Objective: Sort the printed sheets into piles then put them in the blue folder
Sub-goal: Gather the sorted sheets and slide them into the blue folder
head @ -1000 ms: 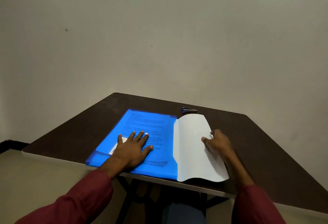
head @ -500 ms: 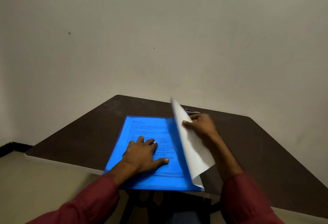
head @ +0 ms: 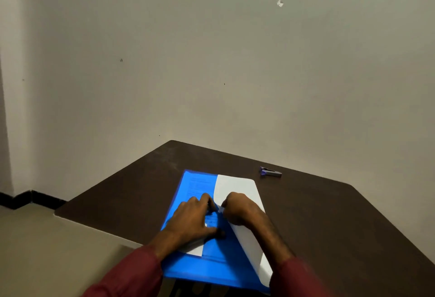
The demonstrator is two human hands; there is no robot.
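Observation:
The blue folder (head: 213, 269) lies on the dark table, its near end hanging over the front edge. Printed sheets (head: 199, 187) show through its translucent blue layer. My left hand (head: 193, 220) rests flat on that layer, fingers spread. The folder's white flap (head: 237, 185) is folded partway over from the right, covering the right side. My right hand (head: 236, 209) grips the flap's left edge, fingers curled round it, right beside my left fingertips. A white corner of paper (head: 196, 250) sticks out near my left wrist.
A small dark stapler (head: 270, 172) lies at the back of the brown table (head: 341, 221), beyond the folder. The table stands against a plain wall. Its front edge runs diagonally at the left, with floor below.
My right hand has swung the white flap from lying open on the right, up and over to the left, onto the folder. My left hand stayed pressed on the sheets.

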